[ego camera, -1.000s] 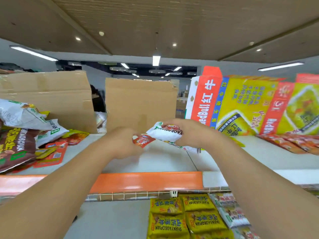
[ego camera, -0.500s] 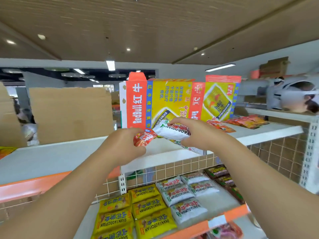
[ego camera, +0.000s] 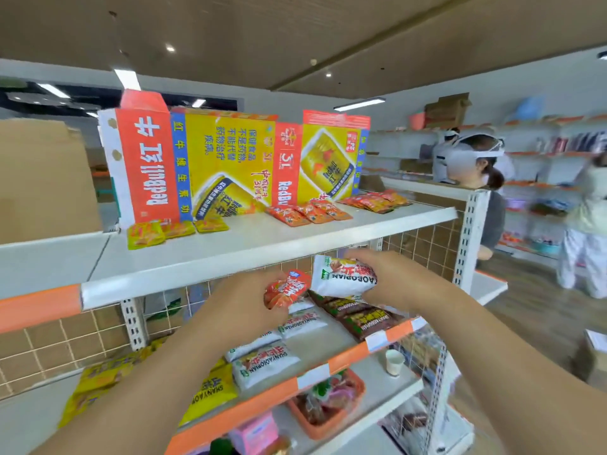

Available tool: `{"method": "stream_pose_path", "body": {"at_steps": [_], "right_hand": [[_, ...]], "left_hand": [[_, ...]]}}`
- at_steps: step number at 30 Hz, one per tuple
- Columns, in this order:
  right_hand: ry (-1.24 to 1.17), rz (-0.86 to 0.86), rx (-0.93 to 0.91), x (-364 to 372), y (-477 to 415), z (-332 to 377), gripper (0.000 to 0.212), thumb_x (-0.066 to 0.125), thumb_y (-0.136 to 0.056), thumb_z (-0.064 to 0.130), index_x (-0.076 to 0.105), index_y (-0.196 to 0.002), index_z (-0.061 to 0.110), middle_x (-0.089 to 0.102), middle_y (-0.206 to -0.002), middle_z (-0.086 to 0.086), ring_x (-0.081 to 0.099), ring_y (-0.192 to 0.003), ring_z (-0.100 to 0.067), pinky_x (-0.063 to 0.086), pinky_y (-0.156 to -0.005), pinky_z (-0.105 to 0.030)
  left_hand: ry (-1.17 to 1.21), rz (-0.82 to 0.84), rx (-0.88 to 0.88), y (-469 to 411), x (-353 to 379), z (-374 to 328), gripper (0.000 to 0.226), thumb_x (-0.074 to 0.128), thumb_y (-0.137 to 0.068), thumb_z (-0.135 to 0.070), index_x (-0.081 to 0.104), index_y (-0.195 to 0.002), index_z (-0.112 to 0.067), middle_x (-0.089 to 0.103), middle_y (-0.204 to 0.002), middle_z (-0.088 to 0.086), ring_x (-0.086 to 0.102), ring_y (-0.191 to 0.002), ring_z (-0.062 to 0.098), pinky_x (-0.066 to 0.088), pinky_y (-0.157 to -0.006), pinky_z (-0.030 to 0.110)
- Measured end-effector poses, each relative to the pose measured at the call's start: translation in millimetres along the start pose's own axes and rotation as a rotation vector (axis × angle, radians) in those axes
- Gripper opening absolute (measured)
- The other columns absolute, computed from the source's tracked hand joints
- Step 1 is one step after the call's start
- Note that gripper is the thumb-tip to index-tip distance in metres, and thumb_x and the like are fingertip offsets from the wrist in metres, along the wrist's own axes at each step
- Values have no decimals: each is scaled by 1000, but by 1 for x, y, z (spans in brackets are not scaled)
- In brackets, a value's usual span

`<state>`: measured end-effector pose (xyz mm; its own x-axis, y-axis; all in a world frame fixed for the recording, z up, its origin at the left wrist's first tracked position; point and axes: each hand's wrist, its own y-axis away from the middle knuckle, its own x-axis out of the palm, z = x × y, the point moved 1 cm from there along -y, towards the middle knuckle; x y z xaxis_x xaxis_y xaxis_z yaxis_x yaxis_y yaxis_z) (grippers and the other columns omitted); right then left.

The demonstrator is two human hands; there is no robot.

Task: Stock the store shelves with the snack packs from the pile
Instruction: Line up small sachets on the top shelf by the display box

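Shelves, fingers clutching red pack, white pack

A small crumpled red snack pack, pinched in the left hand, and a white pack with dark lettering, gripped in the right hand, hang side by side just below the front edge of the top shelf. Beneath them, the middle shelf carries flat rows of yellow packs, white packs and seemingly brown packs.

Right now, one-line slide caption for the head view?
Left hand holds a red snack pack, right hand a white pack, over the stocked middle shelf.
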<state>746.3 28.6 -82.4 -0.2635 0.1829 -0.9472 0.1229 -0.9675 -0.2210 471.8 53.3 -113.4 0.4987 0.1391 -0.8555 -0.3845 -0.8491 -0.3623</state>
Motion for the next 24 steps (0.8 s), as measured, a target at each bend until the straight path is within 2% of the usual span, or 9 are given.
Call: {"method": "stream_pose_path", "body": {"at_steps": [2,5,7,10,13,17,20,24], "right_hand": [[25,35,-19,21,-3,-15,79,67,-80,12,40,-149,41,57,-137,9,59,-113,-17,44,-77,-25],[17,93,-45,59,-12,-32,68,70,-78,14,50,-137,41,63,-126,11,61,-112,-17,48,-79,-30],[18,127,-28,83,-18,-41,70,71,-80,14,47,-141,40,62,-128,10,60,-112,-17,51,-82,-33],[36,150,-43,116,-31,-52,72,69,-82,10,46,-145,37,62,-132,8,60,-112,-17,43,-76,-28],[41,193,-50,147,-49,-60,71,66,-81,6,47,-140,41,65,-122,8,62,-104,-18,49,-74,-33],[80,242,-65,184,-79,-71,66,62,-79,6,51,-135,39,64,-116,5,62,-104,-21,45,-71,-34],[102,275,-86,211,-98,-74,63,60,-81,6,53,-136,36,65,-117,2,61,-107,-25,50,-79,-37],[123,311,-128,242,-123,-78,60,61,-85,9,50,-138,35,65,-123,2,61,-109,-23,50,-83,-35]], "left_hand": [[-2,45,-9,-1,21,6,57,67,-74,-47,58,-131,-43,69,-93,-13,63,-80,8,54,-75,30],[1,105,-56,-1,52,22,57,69,-75,-44,57,-131,-45,69,-95,-14,64,-81,6,53,-72,27],[-22,112,-81,-1,71,33,59,70,-75,-45,57,-133,-45,70,-107,-14,64,-90,7,52,-77,26],[-51,109,-95,-3,98,52,65,66,-74,-50,54,-137,-45,69,-118,-14,64,-99,10,52,-82,27],[-56,106,-127,-6,118,70,60,66,-78,-46,55,-137,-43,69,-118,-14,64,-98,12,51,-77,27],[-37,148,-214,-8,141,97,55,67,-80,-48,55,-133,-46,69,-109,-14,63,-93,12,44,-68,25],[10,203,-266,-8,156,116,54,64,-79,-51,54,-132,-46,65,-99,-16,60,-84,7,51,-72,27],[2,225,-317,-13,171,129,60,63,-80,-55,51,-138,-45,66,-113,-17,61,-95,7,52,-78,26]]}}
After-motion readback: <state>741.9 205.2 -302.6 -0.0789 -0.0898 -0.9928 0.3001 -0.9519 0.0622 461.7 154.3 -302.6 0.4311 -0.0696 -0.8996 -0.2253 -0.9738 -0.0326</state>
